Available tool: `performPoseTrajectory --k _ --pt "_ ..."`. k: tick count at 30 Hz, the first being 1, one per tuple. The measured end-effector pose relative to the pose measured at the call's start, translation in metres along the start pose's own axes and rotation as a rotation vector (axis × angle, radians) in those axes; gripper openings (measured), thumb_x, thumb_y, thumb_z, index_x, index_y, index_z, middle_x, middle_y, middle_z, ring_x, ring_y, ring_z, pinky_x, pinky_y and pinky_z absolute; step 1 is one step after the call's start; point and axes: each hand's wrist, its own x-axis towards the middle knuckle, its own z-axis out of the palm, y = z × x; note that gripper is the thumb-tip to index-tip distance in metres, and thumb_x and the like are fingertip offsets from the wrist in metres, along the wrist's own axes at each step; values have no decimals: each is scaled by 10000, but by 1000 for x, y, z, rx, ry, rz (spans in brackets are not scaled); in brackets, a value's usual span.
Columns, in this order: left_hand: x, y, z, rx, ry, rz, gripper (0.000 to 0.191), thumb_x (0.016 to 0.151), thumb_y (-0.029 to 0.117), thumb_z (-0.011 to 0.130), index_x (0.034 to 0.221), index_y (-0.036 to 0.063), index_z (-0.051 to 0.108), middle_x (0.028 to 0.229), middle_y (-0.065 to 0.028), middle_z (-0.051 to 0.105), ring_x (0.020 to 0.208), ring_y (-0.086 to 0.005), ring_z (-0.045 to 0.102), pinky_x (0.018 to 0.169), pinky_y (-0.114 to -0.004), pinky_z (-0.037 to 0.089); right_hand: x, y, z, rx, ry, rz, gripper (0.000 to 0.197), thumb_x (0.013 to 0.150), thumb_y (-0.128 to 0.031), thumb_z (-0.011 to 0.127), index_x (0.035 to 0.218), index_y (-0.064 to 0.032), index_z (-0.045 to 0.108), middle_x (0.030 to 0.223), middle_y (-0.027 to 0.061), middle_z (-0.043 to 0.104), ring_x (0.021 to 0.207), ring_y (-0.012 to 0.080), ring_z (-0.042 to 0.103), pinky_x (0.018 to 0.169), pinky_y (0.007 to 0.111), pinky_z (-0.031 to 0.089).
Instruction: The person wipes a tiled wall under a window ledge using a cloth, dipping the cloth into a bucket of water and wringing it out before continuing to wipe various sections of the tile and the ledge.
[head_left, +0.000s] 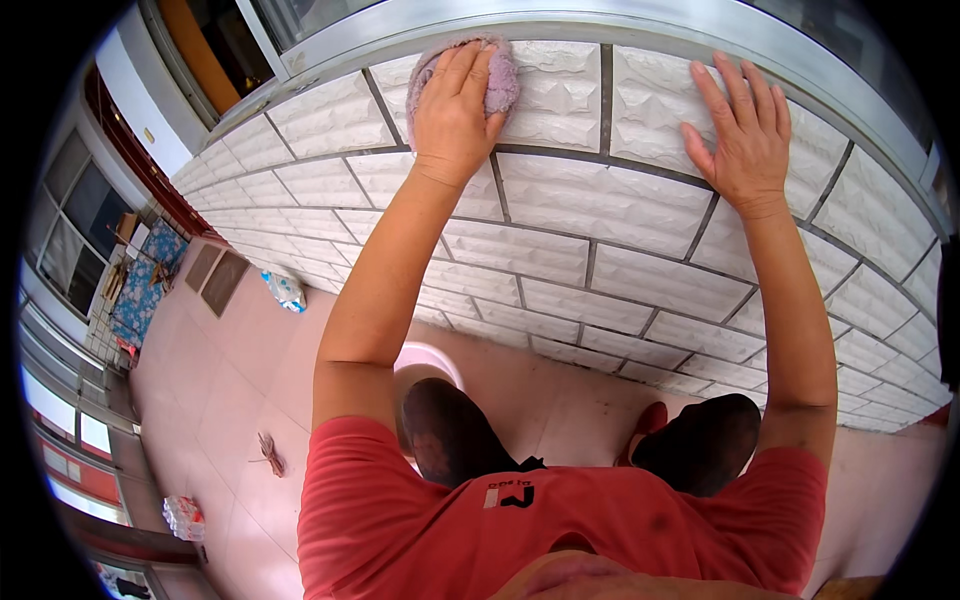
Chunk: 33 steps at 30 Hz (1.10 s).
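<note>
My left hand (454, 116) presses a folded purple plush cloth (504, 81) against the top course of a white split-face tile wall (559, 97). The cloth's upper edge reaches the grey ledge (570, 31) under the window. Farther right, my right hand (742, 135) holds nothing; it lies against the same course with its fingers apart, the fingertips up near the ledge. Dark grout lines run between the tiles.
A pink basin (439, 358) stands on the floor by my left knee, partly hidden by my arm and leg. A plastic bag (285, 291) leans by the wall's foot. Farther left lie a bundle of cord (270, 455) and a pack of bottles (184, 517). Metal window framing (360, 34) borders the wall above.
</note>
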Motion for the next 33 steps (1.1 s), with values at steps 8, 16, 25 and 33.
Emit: performPoseTrajectory --k 8,16,25,33 --pt "17 53 40 -140 128 47 864 558 59 899 1372 30 612 1413 -140 578 1325 -380 536 1053 -467 478 -1 -1 -1 -17 -34 -2 680 895 -401 709 1536 -275 522 1584 -16 487 1443 245 440 1230 425 253" --pt "11 16 6 -5 -14 132 890 554 45 893 1397 94 613 1418 -105 595 1312 -359 560 1036 -447 495 1 1 -4 2 -43 -7 673 895 -405 705 1530 -280 524 1584 -12 486 1440 246 440 1228 424 254" --pt "30 57 36 -114 92 173 825 558 38 869 1349 64 639 1386 -114 613 1282 -358 580 1008 -447 503 1 -3 -4 -4 -40 8 676 880 -400 714 1520 -280 533 1577 -17 493 1430 242 450 1220 423 271" --pt "18 13 6 13 9 149 820 622 -15 802 1413 80 610 1425 -125 605 1316 -366 569 1069 -438 490 1 1 -5 34 -19 -12 672 883 -403 711 1519 -280 533 1579 -22 490 1427 238 452 1223 421 267"
